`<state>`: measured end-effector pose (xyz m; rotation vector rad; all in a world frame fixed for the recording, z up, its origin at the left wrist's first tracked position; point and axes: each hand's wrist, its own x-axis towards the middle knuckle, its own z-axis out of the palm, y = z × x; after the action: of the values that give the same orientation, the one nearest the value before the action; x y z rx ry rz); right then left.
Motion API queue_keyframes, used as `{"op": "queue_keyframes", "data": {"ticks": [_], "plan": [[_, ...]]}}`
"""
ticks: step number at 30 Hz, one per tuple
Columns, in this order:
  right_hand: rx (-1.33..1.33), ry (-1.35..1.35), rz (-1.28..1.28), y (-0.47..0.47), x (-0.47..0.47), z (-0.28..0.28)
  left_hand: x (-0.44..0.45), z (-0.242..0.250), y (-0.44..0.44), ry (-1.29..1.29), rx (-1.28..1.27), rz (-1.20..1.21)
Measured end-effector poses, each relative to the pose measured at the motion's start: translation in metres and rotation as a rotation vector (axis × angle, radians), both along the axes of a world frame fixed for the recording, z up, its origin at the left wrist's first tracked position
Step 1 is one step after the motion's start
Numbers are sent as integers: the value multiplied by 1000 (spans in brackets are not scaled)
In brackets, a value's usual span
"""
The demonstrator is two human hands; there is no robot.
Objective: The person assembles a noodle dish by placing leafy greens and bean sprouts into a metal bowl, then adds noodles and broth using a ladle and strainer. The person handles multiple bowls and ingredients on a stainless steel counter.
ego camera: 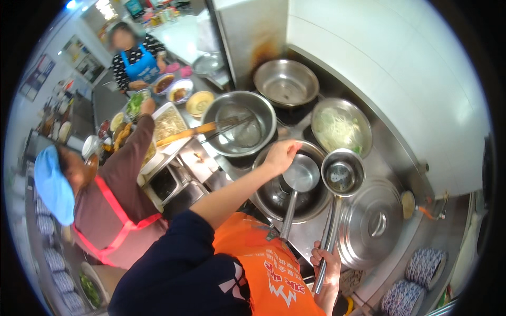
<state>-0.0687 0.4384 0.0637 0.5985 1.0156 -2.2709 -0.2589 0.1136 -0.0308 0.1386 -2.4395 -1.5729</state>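
My left hand (pixel 284 155) is over the left rim of a large steel pot (pixel 261 205), its fingers curled; whether they hold anything is unclear. Just beside it, a steel ladle (pixel 301 173) with clear liquid lies across the pot, its handle pointing towards me. My right hand (pixel 326 260) grips the long handle of a deep steel ladle (pixel 343 173), whose bowl is level with the pot's right side. Dark dots show in that bowl, and a second metal rod runs along the handle. Behind it, a steel pan (pixel 342 126) holds pale shreds and some green leaves.
An empty-looking steel pan (pixel 286 83) stands at the back. Bamboo-handled wire skimmer (pixel 189 133) crosses a steel basin (pixel 239 152). A steel lid (pixel 371 225) lies at right. At left, a co-worker (pixel 114 205) reaches over food containers; another person (pixel 138 63) stands beyond with bowls.
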Motion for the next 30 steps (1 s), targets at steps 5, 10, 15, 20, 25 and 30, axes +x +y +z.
{"op": "queue_keyframes", "data": {"ticks": [5,10,15,20,25,30], "plan": [[53,3,126,-3,-3,-2,89,-6,-8,-136,15,122],[48,53,158,-15,4,4,126,-4,-6,-102,-163,124],[60,30,117,-32,16,6,127,2,-4,20,-250,26],[40,2,-7,-55,31,9,99,4,-15,-115,-276,-177],[55,-32,-111,-82,39,10,81,-4,-24,23,-328,-385],[70,-66,-176,-103,46,16,73,-18,-34,4,-290,-445]]}}
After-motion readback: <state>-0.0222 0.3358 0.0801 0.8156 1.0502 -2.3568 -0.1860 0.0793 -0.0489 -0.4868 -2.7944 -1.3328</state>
